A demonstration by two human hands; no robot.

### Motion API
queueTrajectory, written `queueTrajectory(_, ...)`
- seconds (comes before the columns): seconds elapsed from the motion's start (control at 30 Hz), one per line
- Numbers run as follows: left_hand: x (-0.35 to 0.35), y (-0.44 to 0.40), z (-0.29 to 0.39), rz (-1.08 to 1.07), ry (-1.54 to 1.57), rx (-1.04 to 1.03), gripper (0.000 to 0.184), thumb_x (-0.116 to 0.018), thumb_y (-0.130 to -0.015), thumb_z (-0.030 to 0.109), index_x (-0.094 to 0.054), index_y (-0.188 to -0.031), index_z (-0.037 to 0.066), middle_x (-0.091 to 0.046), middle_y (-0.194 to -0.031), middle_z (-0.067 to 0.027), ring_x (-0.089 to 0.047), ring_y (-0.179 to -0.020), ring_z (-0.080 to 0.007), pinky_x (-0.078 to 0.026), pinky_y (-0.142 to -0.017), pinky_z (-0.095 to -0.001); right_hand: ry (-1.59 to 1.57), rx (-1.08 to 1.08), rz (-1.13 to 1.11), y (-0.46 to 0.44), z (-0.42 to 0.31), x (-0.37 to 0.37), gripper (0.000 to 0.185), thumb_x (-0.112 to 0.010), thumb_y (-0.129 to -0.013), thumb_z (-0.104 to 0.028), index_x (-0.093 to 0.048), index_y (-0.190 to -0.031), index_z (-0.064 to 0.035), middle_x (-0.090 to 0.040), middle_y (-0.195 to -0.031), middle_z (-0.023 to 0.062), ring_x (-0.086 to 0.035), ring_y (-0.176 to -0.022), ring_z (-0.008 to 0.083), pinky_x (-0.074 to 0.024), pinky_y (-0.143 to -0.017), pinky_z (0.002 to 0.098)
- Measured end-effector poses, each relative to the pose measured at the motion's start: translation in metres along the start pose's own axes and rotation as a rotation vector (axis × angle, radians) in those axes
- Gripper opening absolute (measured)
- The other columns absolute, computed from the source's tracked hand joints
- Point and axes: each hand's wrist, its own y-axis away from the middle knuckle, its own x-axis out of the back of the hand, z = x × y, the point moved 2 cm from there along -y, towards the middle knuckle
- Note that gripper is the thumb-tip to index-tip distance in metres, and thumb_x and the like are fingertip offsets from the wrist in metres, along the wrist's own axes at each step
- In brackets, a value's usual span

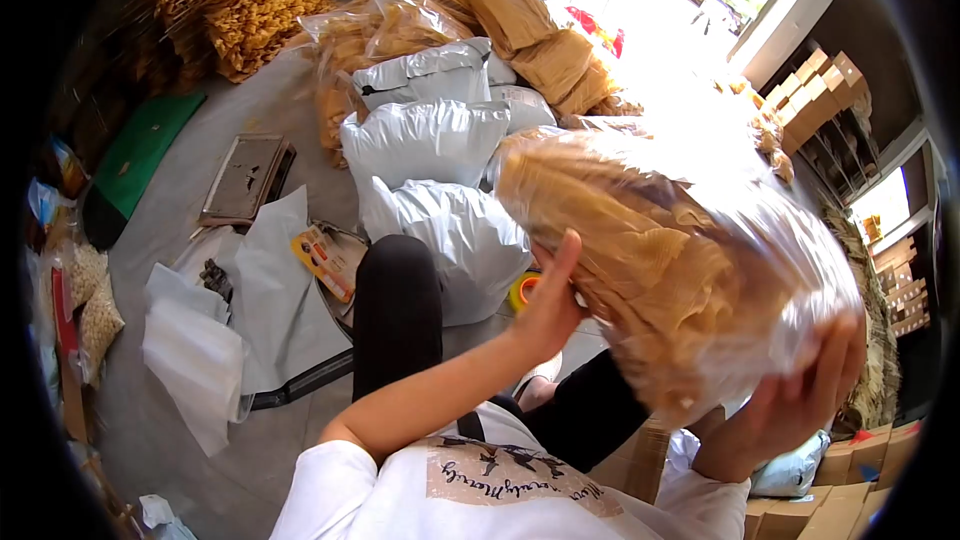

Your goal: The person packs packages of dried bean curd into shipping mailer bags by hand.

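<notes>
A large clear plastic bag point(660, 270) full of thin, wrinkled tan-brown sheets is held up in front of my chest, tilted and slightly blurred. My left hand point(552, 305) grips its left side, with the thumb up along the plastic and the other fingers hidden behind. At the lower right end, my right hand point(800, 390) is closed on the plastic, its fingers smeared by motion. Just left of the bag, a stuffed silvery-white plastic sack point(455, 245) rests on the floor by my knee. A yellow tape roll point(523, 290) lies partly hidden behind my left hand.
More stuffed silvery sacks point(425, 140) and tan-filled bags point(540, 40) are piled ahead. White plastic sheets point(200, 350), an orange packet point(325, 260) and a worn metal box point(245, 180) lie left. Cardboard boxes point(850, 460) stand at lower right.
</notes>
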Motion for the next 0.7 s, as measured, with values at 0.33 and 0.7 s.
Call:
queueTrajectory(0.33,0.024,0.105,0.09,0.31,-0.569,-0.429,0.1,-0.066,-0.079,0.044,-0.001,-0.143,0.003,-0.023,-0.141,-0.0175,-0.032,-0.127,-0.0243,-0.032,-0.101,-0.0336,-1.532,-0.302,-0.702,0.064,-0.121,-0.025,0.026,-0.054,-0.088,-0.008,-0.05,-0.111,0.0045,-0.062,-0.075,0.0139,-0.058,-0.056,0.0205,-0.0488,-0.052,0.0295)
queueTrajectory(0.7,0.057,0.136,0.09,0.396,-0.868,-0.453,0.067,-0.053,-0.09,0.021,-0.015,-0.144,0.008,-0.026,-0.144,-0.0101,-0.03,-0.129,-0.0171,-0.027,-0.103,-0.0272,-1.258,-0.459,-1.119,0.023,-0.03,0.046,0.029,-0.051,-0.087,-0.025,-0.06,-0.101,-0.0011,-0.057,-0.113,0.0194,-0.055,-0.104,0.033,-0.0354,-0.089,0.0419)
